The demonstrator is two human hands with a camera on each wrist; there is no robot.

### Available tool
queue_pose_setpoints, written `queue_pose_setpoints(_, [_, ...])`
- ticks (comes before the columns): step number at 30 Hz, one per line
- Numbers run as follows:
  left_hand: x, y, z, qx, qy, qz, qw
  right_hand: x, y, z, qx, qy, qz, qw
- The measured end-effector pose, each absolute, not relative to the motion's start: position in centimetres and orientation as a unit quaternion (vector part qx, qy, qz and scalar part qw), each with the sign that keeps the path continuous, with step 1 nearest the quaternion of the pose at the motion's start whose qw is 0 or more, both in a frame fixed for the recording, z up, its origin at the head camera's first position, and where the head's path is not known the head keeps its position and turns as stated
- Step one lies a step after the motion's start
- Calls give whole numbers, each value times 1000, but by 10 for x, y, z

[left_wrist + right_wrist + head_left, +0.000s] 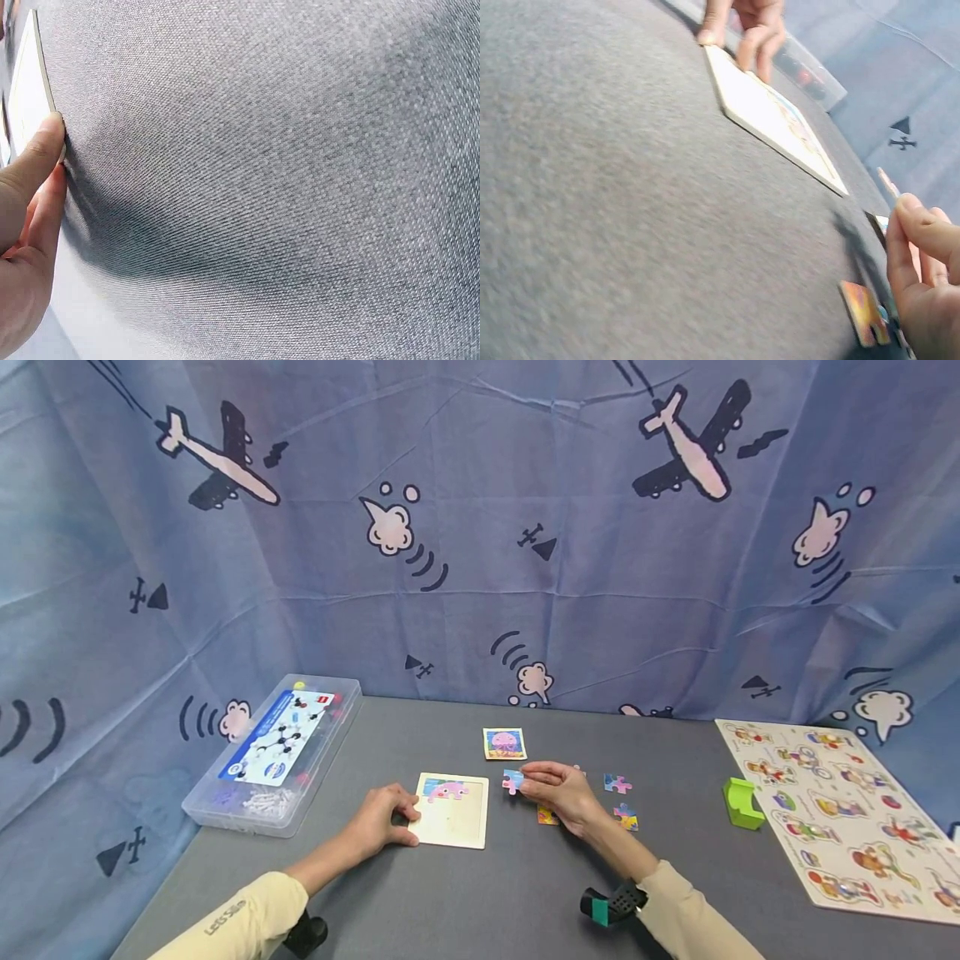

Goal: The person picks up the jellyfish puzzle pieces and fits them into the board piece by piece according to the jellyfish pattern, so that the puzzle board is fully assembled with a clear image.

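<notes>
Currently, the left hand (pixel 386 817) pinches the left edge of the puzzle tray (pixel 453 828), which lies on the grey table (pixel 517 893), its top partly filled. Right of the tray, the right hand (pixel 562 795) grips a puzzle piece (pixel 512 782) between thumb and fingers, near the picture card (pixel 505 744); loose pieces (pixel 626 817) lie close by.

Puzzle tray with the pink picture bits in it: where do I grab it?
I'd pinch the puzzle tray by its left rim, below the fitted puzzle pieces, coming from the left. It's thin and straight-edged there, and the left hand holds that same side.
</notes>
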State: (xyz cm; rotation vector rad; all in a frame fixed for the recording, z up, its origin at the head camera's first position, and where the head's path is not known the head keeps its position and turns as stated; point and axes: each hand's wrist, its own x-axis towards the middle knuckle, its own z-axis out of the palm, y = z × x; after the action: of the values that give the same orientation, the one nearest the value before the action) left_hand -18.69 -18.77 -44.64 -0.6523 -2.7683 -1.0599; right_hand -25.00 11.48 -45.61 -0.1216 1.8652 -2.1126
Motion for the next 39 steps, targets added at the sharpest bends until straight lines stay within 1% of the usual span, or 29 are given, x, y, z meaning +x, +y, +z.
queue_pose_setpoints(11, [-185, -189, -444, -219, -908, -354, 50, -246, 85, -463, -90, 635, -755, 139])
queue_pose_setpoints(21, [-186, -188, -445, -233, -905, -351, 59, -244, 70, -466, -73, 644, -751, 125])
queue_pose_setpoints(39, [-186, -189, -446, -238, -903, -351, 63, -243, 57, -470, -92, 696, -709, 71])
